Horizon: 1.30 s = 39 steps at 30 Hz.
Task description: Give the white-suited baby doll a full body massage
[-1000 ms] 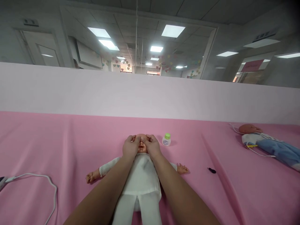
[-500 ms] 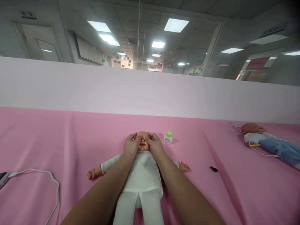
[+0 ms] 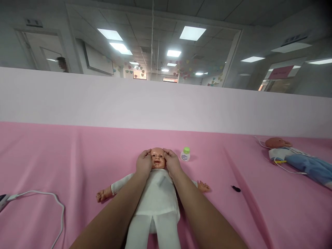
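Note:
A baby doll (image 3: 157,190) in white clothes lies on its back on the pink cloth, its arms spread to both sides. My left hand (image 3: 144,164) is curved against the left side of the doll's head, fingers bent and thumb by the temple. On the other side my right hand (image 3: 172,162) cups the head in the same way. Between the two hands the doll's face (image 3: 157,161) shows, with its eyes and mouth uncovered. Part of my fingers is hidden beside the head. Both forearms pass over the doll's upper arms.
A small bottle with a green cap (image 3: 185,154) stands right of the head. Further right are a small black object (image 3: 236,188) and another doll in blue (image 3: 306,164). A white cable (image 3: 61,204) lies at left. Behind runs a low white wall (image 3: 155,105) below glass.
Both thumbs have slid outward from over the doll's eyes and brow to the sides of its head, uncovering the face. A person's head has appeared behind the glass at upper left.

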### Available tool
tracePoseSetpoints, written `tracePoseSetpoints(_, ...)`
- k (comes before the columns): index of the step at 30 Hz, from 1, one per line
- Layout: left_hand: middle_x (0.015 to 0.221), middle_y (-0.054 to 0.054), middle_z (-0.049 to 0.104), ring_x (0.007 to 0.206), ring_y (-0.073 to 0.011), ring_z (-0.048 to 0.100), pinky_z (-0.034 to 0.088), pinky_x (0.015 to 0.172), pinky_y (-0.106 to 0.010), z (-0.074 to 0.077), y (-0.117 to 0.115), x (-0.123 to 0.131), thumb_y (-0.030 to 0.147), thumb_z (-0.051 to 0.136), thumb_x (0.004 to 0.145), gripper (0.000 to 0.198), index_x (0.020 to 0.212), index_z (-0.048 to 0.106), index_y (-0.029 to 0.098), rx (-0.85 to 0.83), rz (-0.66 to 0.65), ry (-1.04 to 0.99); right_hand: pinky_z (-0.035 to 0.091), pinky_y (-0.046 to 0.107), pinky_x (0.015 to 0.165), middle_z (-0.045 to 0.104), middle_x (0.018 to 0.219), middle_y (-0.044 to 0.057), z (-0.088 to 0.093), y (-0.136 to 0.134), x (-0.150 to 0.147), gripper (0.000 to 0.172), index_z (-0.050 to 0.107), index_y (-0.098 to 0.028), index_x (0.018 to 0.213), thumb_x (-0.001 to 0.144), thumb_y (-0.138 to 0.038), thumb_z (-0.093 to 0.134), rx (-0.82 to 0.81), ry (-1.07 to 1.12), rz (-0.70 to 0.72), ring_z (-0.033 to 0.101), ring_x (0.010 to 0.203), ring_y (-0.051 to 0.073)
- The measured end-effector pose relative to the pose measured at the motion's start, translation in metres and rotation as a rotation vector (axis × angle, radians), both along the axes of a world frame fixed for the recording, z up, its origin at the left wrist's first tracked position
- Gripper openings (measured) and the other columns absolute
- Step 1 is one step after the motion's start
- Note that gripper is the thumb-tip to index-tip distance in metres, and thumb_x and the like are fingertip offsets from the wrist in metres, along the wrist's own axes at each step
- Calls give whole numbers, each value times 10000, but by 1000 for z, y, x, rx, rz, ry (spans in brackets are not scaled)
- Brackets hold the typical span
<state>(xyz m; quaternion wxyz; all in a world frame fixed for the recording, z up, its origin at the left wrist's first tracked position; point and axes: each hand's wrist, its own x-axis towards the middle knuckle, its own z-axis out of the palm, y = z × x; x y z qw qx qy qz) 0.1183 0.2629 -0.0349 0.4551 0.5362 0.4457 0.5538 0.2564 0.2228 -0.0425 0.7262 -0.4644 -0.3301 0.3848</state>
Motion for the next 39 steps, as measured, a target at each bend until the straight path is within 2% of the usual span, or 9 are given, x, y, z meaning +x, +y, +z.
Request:
tracePoseSetpoints(6,1148,-102,786,1061,-278,728,543,964,-385,4,-5,-2,401,768,813,398,1158,763,203,1,-30,27,551,404,1008,755,1209,58,-3,-2,0,500,743,-246,1128,663,-399,849,37,-37,30,686,1142,263)
tracePoseSetpoints(10,1171,-105,776,1051,-295,729,549,924,-400,6,-7,-3,436,822,770,461,1170,752,218,-8,-37,64,565,393,959,764,1144,60,-4,-2,0,530,735,-241,1115,638,-410,896,32,-83,14,690,1105,267)
tracePoseSetpoints(15,1140,-98,788,1065,-290,727,549,946,-405,5,-5,-1,462,754,831,375,1121,766,224,4,-36,56,562,380,931,768,1085,64,-3,0,1,494,731,-229,1065,662,-462,896,29,-111,-9,698,1053,259)
tracePoseSetpoints(19,1127,-86,797,1084,-273,723,544,982,-393,2,-2,0,405,697,867,304,1103,775,229,17,-29,33,563,388,917,776,987,53,-4,2,2,420,736,-226,1040,736,-504,818,31,-96,-8,710,966,242)
tracePoseSetpoints(24,1160,-75,791,1112,-257,717,535,1006,-383,-1,0,0,366,640,896,306,1144,763,236,14,-30,22,535,399,1005,760,1163,55,-7,3,3,409,752,-241,1063,735,-486,763,28,-49,-8,680,1114,253)
tracePoseSetpoints(32,1199,-106,767,1086,-285,718,549,940,-386,4,-6,-3,445,802,781,463,1180,747,218,5,-65,43,557,403,969,752,1147,59,-4,-4,1,584,704,-234,1151,638,-434,899,27,-58,58,685,1113,269)
tracePoseSetpoints(36,1162,-100,772,1066,-291,716,546,910,-382,6,-6,-2,450,831,745,458,1133,760,218,-5,-52,42,568,393,932,755,1111,62,-2,-4,2,583,702,-232,1127,628,-439,921,16,-69,50,695,1075,267)
tracePoseSetpoints(39,1110,-91,785,1040,-273,715,540,924,-375,5,-4,-1,449,773,784,375,1073,768,212,-12,-39,11,564,386,922,764,1065,58,-1,-3,2,518,712,-230,1086,664,-467,894,17,-69,29,701,1022,254)
